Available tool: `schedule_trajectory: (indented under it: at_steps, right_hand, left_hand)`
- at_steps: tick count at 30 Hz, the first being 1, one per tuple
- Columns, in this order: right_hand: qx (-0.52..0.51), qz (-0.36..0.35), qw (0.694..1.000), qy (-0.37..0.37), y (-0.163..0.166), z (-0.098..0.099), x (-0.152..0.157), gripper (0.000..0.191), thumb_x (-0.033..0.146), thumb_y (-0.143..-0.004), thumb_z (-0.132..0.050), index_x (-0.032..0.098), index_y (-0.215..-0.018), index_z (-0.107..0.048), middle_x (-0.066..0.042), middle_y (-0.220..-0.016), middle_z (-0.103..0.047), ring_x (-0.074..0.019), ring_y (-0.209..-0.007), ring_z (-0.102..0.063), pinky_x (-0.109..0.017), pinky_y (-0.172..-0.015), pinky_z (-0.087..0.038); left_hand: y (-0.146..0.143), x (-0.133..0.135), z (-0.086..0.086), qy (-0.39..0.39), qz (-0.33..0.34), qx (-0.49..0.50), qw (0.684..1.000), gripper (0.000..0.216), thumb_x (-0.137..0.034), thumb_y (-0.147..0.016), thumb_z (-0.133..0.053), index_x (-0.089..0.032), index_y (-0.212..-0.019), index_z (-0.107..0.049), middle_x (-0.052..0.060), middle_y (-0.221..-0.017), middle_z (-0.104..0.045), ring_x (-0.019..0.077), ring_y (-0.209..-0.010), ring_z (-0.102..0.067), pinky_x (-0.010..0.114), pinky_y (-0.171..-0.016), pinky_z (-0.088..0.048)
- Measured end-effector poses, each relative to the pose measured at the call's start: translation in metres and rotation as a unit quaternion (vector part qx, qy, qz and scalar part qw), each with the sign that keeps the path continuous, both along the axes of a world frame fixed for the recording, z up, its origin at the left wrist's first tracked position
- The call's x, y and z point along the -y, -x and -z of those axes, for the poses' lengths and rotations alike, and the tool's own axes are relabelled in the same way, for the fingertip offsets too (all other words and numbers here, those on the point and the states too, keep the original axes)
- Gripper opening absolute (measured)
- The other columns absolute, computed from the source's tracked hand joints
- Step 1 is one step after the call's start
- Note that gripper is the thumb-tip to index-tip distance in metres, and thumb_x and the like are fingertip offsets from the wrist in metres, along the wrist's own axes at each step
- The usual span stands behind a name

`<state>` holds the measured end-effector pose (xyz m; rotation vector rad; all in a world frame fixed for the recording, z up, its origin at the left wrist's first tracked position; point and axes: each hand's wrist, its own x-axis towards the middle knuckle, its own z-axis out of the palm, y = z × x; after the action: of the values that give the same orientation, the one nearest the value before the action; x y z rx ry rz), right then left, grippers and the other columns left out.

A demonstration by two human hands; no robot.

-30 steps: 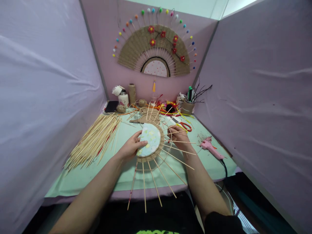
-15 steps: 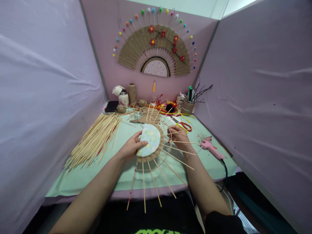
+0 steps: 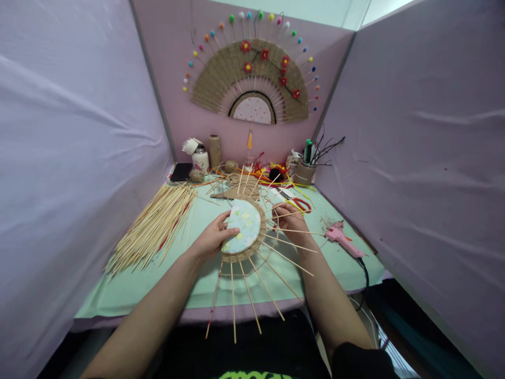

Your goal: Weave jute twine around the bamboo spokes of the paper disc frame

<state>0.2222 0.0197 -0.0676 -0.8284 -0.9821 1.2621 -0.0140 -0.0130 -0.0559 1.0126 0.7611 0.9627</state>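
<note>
A half-made fan (image 3: 245,229) lies over the mint-green table (image 3: 197,284): a pale patterned half-disc edged with woven jute, thin bamboo sticks fanning out toward me. My left hand (image 3: 213,238) grips the disc's left edge, thumb on top. My right hand (image 3: 289,220) is among the sticks on the right side, fingers pinched together on jute twine I can barely make out.
A heap of loose bamboo sticks (image 3: 158,225) lies left. A pink glue gun (image 3: 342,239) rests right, red scissors (image 3: 302,204) beyond my right hand. Twine spools, a bottle and a pen cup (image 3: 304,171) line the back. A finished fan (image 3: 252,79) hangs on the wall.
Almost nothing has moved; my right hand's fingers have shifted very slightly among the sticks, and the fan stays in place.
</note>
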Motion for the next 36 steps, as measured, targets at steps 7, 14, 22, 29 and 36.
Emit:
schedule_trajectory:
  at_steps: [7, 14, 22, 29, 36]
  right_hand:
    - [-0.016, 0.057, 0.998, 0.001, -0.003, 0.004, -0.005, 0.022, 0.032, -0.06, -0.076, 0.021, -0.076, -0.068, -0.001, -0.071, -0.061, -0.0122, -0.061, -0.051, -0.026, -0.056, -0.041]
    - [0.074, 0.088, 0.993, -0.03, -0.001, 0.011, -0.007, 0.035, 0.032, -0.066, -0.073, 0.024, -0.099, -0.067, 0.002, -0.076, -0.056, -0.0099, -0.058, -0.044, -0.026, -0.056, -0.037]
    - [0.287, 0.178, 0.934, -0.116, -0.001, 0.008, -0.005, 0.02, 0.03, -0.067, -0.073, 0.024, -0.087, -0.072, -0.001, -0.079, -0.057, -0.0173, -0.075, -0.048, -0.034, -0.074, -0.04]
    - [0.26, 0.27, 0.92, -0.118, -0.011, 0.013, -0.01, 0.01, 0.028, -0.075, -0.062, 0.021, -0.068, -0.061, -0.002, -0.074, -0.057, -0.0178, -0.074, -0.049, -0.032, -0.073, -0.04]
    - [0.256, 0.194, 0.939, -0.128, -0.006, 0.011, -0.006, 0.047, 0.012, -0.061, -0.063, 0.028, -0.106, -0.064, -0.003, -0.111, -0.063, -0.0216, -0.104, -0.054, -0.035, -0.089, -0.041]
  left_hand:
    - [0.0, 0.002, -0.004, -0.002, 0.002, 0.003, 1.0, 0.081, -0.02, -0.063, -0.081, -0.015, -0.134, -0.044, 0.01, -0.093, -0.074, 0.0189, -0.069, -0.07, 0.024, -0.06, -0.054]
    - [0.002, 0.002, -0.001, -0.01, 0.019, -0.007, 1.0, 0.083, -0.022, -0.063, -0.081, -0.016, -0.137, -0.044, 0.011, -0.093, -0.074, 0.0191, -0.068, -0.07, 0.024, -0.059, -0.053]
    - [0.004, 0.005, -0.004, 0.0, 0.046, -0.029, 0.999, 0.082, -0.021, -0.064, -0.081, -0.017, -0.137, -0.044, 0.011, -0.098, -0.073, 0.0183, -0.071, -0.07, 0.024, -0.062, -0.054]
    - [0.006, 0.004, -0.004, 0.003, 0.028, -0.033, 0.999, 0.083, -0.021, -0.061, -0.082, -0.017, -0.136, -0.046, 0.01, -0.097, -0.073, 0.0178, -0.069, -0.069, 0.022, -0.059, -0.052]
    - [0.006, 0.003, -0.006, 0.02, 0.022, -0.046, 0.999, 0.08, -0.022, -0.06, -0.081, -0.016, -0.132, -0.049, 0.008, -0.091, -0.073, 0.0163, -0.062, -0.067, 0.022, -0.054, -0.049]
